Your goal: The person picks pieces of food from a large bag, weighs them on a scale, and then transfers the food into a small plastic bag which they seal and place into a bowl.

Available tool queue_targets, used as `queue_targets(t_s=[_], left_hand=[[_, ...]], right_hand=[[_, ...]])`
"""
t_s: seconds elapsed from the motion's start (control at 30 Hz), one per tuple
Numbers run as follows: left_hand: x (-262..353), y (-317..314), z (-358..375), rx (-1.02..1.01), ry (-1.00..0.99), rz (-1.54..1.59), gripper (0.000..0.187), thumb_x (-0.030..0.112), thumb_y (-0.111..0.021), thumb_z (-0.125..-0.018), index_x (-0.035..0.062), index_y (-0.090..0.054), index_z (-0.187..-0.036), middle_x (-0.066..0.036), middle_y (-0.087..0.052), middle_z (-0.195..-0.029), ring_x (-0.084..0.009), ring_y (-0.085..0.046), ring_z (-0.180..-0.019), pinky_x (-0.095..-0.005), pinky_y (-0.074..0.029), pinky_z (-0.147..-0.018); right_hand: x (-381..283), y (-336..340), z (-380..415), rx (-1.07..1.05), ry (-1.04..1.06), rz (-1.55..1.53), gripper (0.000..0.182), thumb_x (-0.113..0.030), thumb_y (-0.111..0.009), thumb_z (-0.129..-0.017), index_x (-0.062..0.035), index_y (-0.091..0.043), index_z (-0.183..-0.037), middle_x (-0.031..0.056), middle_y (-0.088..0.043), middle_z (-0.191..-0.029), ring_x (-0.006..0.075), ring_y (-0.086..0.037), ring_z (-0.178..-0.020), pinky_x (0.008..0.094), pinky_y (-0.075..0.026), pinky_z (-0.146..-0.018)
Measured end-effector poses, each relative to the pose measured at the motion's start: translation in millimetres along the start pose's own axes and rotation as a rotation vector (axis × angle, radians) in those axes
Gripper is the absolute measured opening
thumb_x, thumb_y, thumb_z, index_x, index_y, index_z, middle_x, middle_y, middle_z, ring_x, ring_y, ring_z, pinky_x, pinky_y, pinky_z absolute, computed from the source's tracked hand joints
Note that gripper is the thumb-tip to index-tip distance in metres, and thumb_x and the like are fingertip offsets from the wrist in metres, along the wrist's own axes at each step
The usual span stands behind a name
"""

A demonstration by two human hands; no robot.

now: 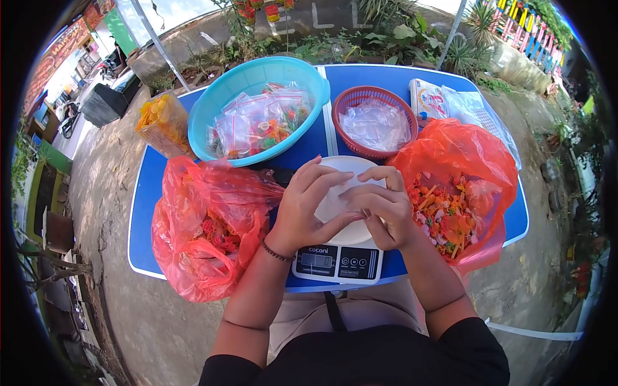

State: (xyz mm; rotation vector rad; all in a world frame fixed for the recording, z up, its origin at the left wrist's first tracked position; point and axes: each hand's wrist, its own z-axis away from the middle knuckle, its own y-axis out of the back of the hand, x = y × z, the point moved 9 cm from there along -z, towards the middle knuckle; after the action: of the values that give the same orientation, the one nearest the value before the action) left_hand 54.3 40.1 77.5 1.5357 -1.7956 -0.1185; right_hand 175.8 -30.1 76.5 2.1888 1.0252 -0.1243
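Observation:
My left hand (313, 201) and my right hand (385, 204) are raised over a round white plate (351, 165) on a kitchen scale (339, 262). Their fingers are curled toward each other, with the fingertips close together or touching. A pale, see-through patch shows between them, but I cannot make out what they hold against the white plate. The scale has a small grey display and several round buttons at its front. On the left wrist is a dark bead bracelet (278, 251).
Red plastic bags with colourful bits flank the scale, one on the left (199, 238) and one on the right (460, 206). Behind stand a turquoise basin (212, 96) of filled packets, a red basket (340, 106) of clear bags, a tub (164, 125) and white packs (430, 100).

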Motion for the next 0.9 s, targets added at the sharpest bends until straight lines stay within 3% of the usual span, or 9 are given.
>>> queue_targets(t_s=[0.07,0.17,0.27,0.43,0.53,0.6,0.67,0.73,0.9], left_hand=[[0,1,2,0.052,0.055,0.056,0.053,0.024,-0.087,-0.077,0.0069,-0.068,-0.123,-0.011,-0.068,-0.114,-0.0287,-0.068,-0.100,-0.0421,-0.053,-0.095],[5,-5,3,0.011,-0.024,-0.099,0.058,0.012,-0.087,-0.070,0.0037,-0.068,-0.124,-0.012,-0.069,-0.115,-0.0298,-0.069,-0.099,-0.0378,-0.055,-0.084],[12,-1,1,0.081,-0.133,-0.218,0.061,0.016,-0.085,-0.070,0.0054,-0.066,-0.126,-0.012,-0.068,-0.118,-0.0297,-0.068,-0.100,-0.0399,-0.055,-0.087],[6,1,4,0.131,-0.080,-0.189,0.062,0.011,-0.084,-0.069,0.0036,-0.065,-0.127,-0.011,-0.069,-0.118,-0.0292,-0.068,-0.102,-0.0395,-0.054,-0.088],[2,3,2,0.165,-0.041,-0.219,0.056,0.012,-0.086,-0.072,0.0028,-0.066,-0.124,-0.012,-0.070,-0.116,-0.0293,-0.068,-0.103,-0.0390,-0.054,-0.088],[-5,9,5,0.240,0.026,-0.284,0.053,0.014,-0.088,-0.075,0.0023,-0.066,-0.122,-0.013,-0.071,-0.115,-0.0293,-0.068,-0.103,-0.0384,-0.054,-0.088],[-8,21,5,0.345,0.070,-0.354,0.051,0.017,-0.090,-0.077,0.0013,-0.067,-0.120,-0.013,-0.072,-0.113,-0.0294,-0.068,-0.102,-0.0385,-0.053,-0.088],[-16,29,7,0.417,0.095,-0.371,0.053,0.017,-0.090,-0.077,0.0010,-0.066,-0.121,-0.013,-0.072,-0.114,-0.0293,-0.068,-0.103,-0.0388,-0.053,-0.088],[-18,23,7,0.355,0.113,-0.423,0.056,0.025,-0.088,-0.080,0.0033,-0.065,-0.126,-0.011,-0.070,-0.116,-0.0280,-0.065,-0.105,-0.0400,-0.046,-0.093]], right_hand=[[3,-1,0,-0.014,-0.022,-0.056,0.030,-0.027,-0.066,-0.077,-0.0107,-0.073,-0.101,0.0042,-0.075,-0.107,0.0327,-0.059,-0.114,0.0421,-0.040,-0.095],[0,-5,-4,-0.045,-0.021,-0.054,0.038,-0.039,-0.067,-0.079,-0.0108,-0.074,-0.103,0.0073,-0.072,-0.112,0.0349,-0.056,-0.120,0.0452,-0.038,-0.099],[-6,-9,-4,-0.056,0.008,-0.013,0.044,-0.047,-0.069,-0.082,-0.0112,-0.075,-0.107,0.0110,-0.067,-0.120,0.0360,-0.051,-0.127,0.0478,-0.036,-0.105],[-8,-9,-1,-0.052,0.028,0.054,0.049,-0.052,-0.068,-0.086,-0.0123,-0.073,-0.115,0.0153,-0.061,-0.131,0.0369,-0.045,-0.134,0.0496,-0.034,-0.109],[-3,-6,-2,-0.009,-0.014,0.037,0.043,-0.041,-0.071,-0.086,-0.0118,-0.071,-0.117,0.0160,-0.062,-0.127,0.0368,-0.050,-0.128,0.0462,-0.038,-0.106],[12,0,2,0.219,-0.232,-0.146,0.038,-0.030,-0.073,-0.083,-0.0109,-0.070,-0.116,0.0151,-0.062,-0.123,0.0344,-0.054,-0.120,0.0435,-0.042,-0.101],[19,-1,3,0.184,-0.312,-0.204,0.035,-0.020,-0.073,-0.079,-0.0099,-0.070,-0.113,0.0143,-0.063,-0.118,0.0324,-0.058,-0.111,0.0416,-0.046,-0.096],[17,-5,-3,-0.108,-0.245,-0.129,0.034,-0.011,-0.072,-0.074,-0.0090,-0.069,-0.108,0.0136,-0.064,-0.112,0.0308,-0.060,-0.101,0.0407,-0.049,-0.089],[10,-36,6,-0.356,-0.175,0.031,0.028,-0.009,-0.070,-0.073,-0.0081,-0.067,-0.100,0.0129,-0.066,-0.107,0.0321,-0.061,-0.096,0.0442,-0.050,-0.086]])
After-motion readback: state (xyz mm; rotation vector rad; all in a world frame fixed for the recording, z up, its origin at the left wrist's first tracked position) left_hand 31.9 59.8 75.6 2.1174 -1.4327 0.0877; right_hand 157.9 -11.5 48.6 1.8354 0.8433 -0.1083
